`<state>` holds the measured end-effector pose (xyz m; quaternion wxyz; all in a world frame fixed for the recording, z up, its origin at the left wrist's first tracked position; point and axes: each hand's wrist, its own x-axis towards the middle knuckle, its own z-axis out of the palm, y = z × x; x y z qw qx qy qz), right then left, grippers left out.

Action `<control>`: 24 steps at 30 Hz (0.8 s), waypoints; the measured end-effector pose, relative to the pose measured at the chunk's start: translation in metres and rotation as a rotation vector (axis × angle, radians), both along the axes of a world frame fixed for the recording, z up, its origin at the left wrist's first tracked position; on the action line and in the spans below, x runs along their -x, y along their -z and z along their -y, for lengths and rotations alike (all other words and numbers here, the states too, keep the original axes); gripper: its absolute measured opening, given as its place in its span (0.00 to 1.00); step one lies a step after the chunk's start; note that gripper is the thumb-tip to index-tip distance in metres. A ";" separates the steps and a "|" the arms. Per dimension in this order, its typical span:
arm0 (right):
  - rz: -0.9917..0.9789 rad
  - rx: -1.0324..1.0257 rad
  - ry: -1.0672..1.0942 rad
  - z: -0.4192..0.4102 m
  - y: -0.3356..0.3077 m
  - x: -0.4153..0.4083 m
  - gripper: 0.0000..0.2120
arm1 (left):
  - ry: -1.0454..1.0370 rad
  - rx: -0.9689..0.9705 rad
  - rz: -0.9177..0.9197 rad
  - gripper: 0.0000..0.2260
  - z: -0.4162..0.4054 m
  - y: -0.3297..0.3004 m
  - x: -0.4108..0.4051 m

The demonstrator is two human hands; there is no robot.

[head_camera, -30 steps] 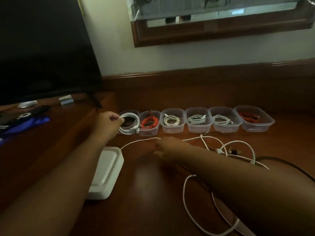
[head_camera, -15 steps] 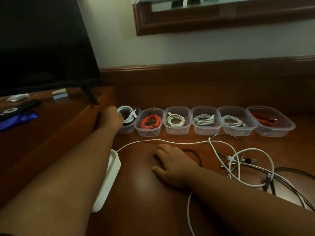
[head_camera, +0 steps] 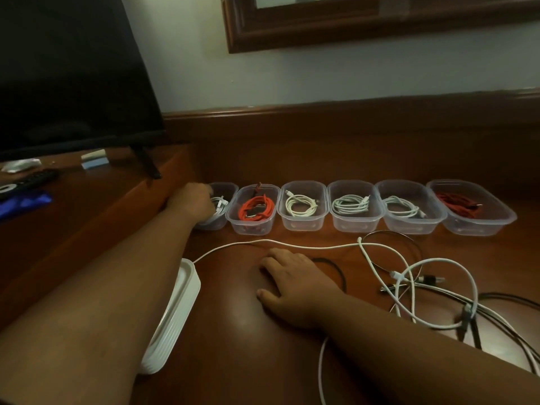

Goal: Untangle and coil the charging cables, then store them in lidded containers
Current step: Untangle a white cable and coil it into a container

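Nearest you, a stack of white lids (head_camera: 172, 314) lies on the wooden surface (head_camera: 233, 331) beside your left forearm; your right hand (head_camera: 292, 283) rests palm down on the wood just past it, fingers straight and slightly spread, thumb out to the side, holding nothing; a long white cable (head_camera: 292, 245) runs across just beyond your fingertips, and a thin black cable (head_camera: 336, 267) curves out from behind that hand; to your right the loose tangle of white and black cables (head_camera: 423, 290) lies in overlapping loops, not yet coiled; farther on, your left hand (head_camera: 194, 203) reaches into the leftmost clear container (head_camera: 226, 190), fingers curled round a coiled white cable (head_camera: 219, 207) that sits inside it; in line with it stand five more open containers, holding in turn an orange coil (head_camera: 257, 208), three white coils (head_camera: 301, 204), and at the far right a dark red coil (head_camera: 458, 203); up on the raised ledge at your left stand a dark screen (head_camera: 73, 74) and a remote (head_camera: 26, 182)
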<state>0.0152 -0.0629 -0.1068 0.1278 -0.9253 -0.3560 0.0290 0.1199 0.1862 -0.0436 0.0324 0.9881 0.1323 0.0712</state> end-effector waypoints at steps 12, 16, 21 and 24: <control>-0.018 0.002 0.008 -0.001 -0.001 -0.001 0.31 | 0.148 -0.035 -0.048 0.13 -0.009 0.006 -0.007; -0.030 -0.012 0.016 -0.001 -0.002 -0.002 0.31 | 0.116 0.054 0.081 0.13 -0.008 0.005 -0.003; -0.102 -0.088 0.060 0.001 -0.009 -0.002 0.24 | 0.253 0.037 0.297 0.07 0.019 0.000 0.034; -0.190 -0.093 0.076 0.005 -0.021 0.004 0.21 | 0.406 0.104 0.275 0.07 0.041 0.000 0.062</control>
